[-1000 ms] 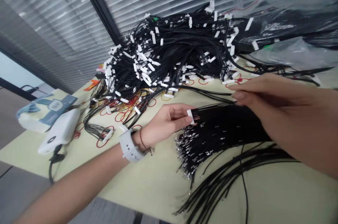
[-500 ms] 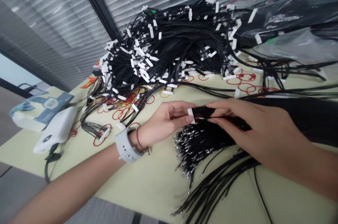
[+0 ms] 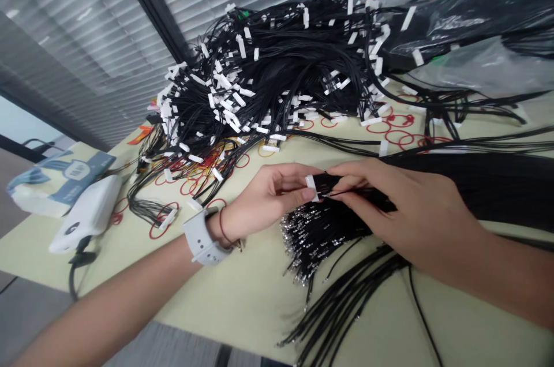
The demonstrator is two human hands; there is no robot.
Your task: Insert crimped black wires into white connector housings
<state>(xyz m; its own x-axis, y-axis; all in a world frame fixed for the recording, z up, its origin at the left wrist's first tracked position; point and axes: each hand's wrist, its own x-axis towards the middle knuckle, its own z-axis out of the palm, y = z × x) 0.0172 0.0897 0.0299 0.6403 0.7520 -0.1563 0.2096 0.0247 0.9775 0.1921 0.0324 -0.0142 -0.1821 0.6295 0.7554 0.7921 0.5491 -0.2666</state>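
Note:
Between its thumb and fingers my left hand (image 3: 281, 194) pinches a white plastic connector housing (image 3: 311, 188), with black wires running out of its right side. Close beside it, my right hand (image 3: 398, 197) has thumb and forefinger pressed together on a thin black wire (image 3: 331, 193), whose tip is at the housing. Under both hands lies a thick bundle of black wires (image 3: 320, 234) with bare metal terminals at the left ends. A looser bunch of black wires (image 3: 346, 303) spreads toward the table's front edge.
A large heap of black cables with white connectors (image 3: 277, 67) fills the back of the table (image 3: 242, 298). Red rubber bands (image 3: 398, 136) lie scattered around it. At left are a white power bank (image 3: 89, 214) with a plugged cable and a tissue pack (image 3: 64, 179). Plastic bags (image 3: 471, 67) sit back right.
My right hand has moved slightly left toward the housing, and the wire in its fingers now reaches it. My left hand keeps its hold. The whole view has shifted a little.

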